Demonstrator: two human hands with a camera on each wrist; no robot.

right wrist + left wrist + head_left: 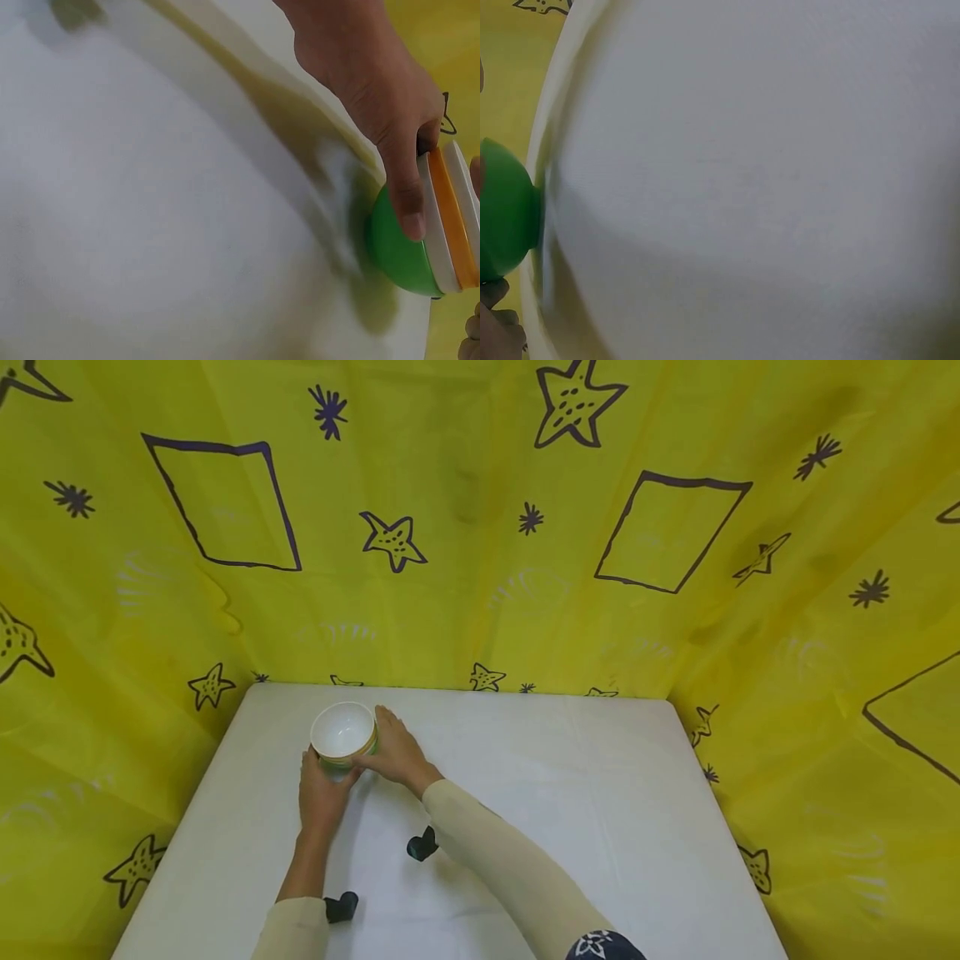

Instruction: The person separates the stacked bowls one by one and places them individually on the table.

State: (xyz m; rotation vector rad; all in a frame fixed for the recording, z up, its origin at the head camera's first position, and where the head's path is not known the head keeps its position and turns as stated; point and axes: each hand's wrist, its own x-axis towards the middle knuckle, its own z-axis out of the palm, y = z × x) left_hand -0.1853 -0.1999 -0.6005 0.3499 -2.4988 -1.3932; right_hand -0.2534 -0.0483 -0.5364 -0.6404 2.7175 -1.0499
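Observation:
Both hands hold a nested stack of bowls point(345, 731) at the left of the table. The top bowl is white inside; in the right wrist view white and orange rims sit above a green bowl point(397, 244). My left hand point(324, 789) grips the stack low on its left and near side, its thumb point(405, 191) pressed along the green wall. From the right, my right hand point(397, 747) grips near the rims, thumb toward me and fingers up the far side. At the left wrist view's edge, the green bowl's foot overlaps the table's far edge.
A white cloth covers the table point(540, 793). Yellow curtains point(465, 468) with drawn stars and frames hang close behind and on both sides. Small dark devices point(422, 843) are at both wrists, and a navy patch with a white flower point(603, 946) shows at the bottom.

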